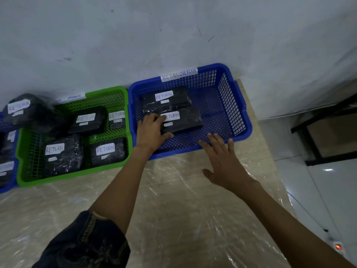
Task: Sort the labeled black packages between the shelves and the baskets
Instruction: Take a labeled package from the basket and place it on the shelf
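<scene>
A blue basket (239, 120) tagged "RETURN OVERDUE" stands against the wall and holds two black packages labeled "RETURN". My left hand (151, 132) grips the left end of the nearer package (185, 120), thumb under its front edge. The farther package (166, 99) lies behind it. My right hand (224, 161) hovers open over the basket's front rim, holding nothing. To the left, a green basket (25, 178) holds several black "RETURN" packages (63, 153).
Another blue basket (7, 182) with packages shows at the far left edge. A bulky black package (29, 111) sits above the green basket's left corner. Plastic-covered mat (173, 209) underfoot. A black metal frame (316, 136) stands at right on white tiles.
</scene>
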